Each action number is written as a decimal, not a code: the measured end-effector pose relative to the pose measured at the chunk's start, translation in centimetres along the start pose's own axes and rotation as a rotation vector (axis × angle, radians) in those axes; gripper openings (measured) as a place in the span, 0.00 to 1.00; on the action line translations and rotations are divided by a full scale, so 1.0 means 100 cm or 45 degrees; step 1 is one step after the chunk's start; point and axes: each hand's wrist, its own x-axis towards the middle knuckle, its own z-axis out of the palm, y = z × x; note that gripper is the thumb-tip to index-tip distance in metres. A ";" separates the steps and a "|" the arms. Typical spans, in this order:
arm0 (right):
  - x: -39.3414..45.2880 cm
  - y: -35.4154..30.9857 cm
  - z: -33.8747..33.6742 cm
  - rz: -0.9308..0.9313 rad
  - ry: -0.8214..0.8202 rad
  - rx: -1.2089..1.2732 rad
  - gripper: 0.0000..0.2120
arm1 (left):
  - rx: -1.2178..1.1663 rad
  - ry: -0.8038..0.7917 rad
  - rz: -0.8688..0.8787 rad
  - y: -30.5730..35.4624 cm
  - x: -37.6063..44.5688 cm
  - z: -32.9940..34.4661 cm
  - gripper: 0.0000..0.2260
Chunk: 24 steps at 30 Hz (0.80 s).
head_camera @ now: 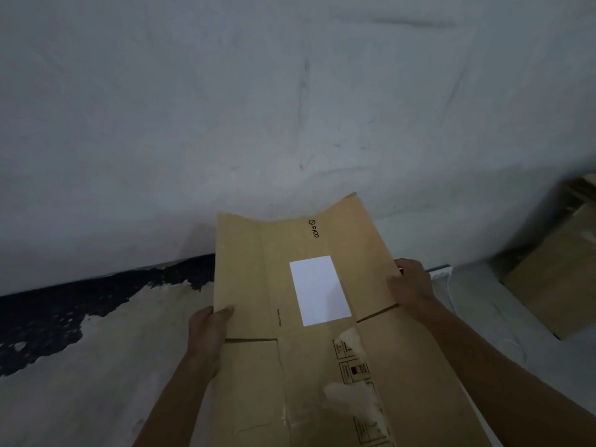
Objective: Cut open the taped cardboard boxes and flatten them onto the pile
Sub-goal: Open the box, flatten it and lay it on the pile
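Cardboard boxes (561, 272), stacked at the right edge against the wall, lie well apart from the hands and are partly cut off by the frame. Centre: flattened box (303, 317), held in the air in front of the person, its far flaps bowed upward, bearing a blank white label (319, 290), printed handling symbols and torn patches on its near part. Left hand (208, 333) pinches the left edge, thumb on top, fingers hidden beneath. Right hand (409, 283) grips the right edge, fingers curled round it. Behind: pale, scuffed wall (290, 108). Below: floor (80, 366), its light coating peeled away to a dark patch along the wall's foot.
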 end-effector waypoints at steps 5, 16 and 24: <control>0.062 0.000 0.017 -0.005 -0.088 -0.072 0.16 | -0.044 0.073 -0.083 -0.004 0.031 0.028 0.06; 0.136 0.051 0.089 -0.095 -0.146 -0.163 0.14 | 0.578 0.499 0.093 -0.047 0.071 0.068 0.09; 0.143 0.073 0.103 -0.046 -0.055 -0.055 0.16 | 0.743 0.440 -0.026 -0.062 0.084 0.083 0.20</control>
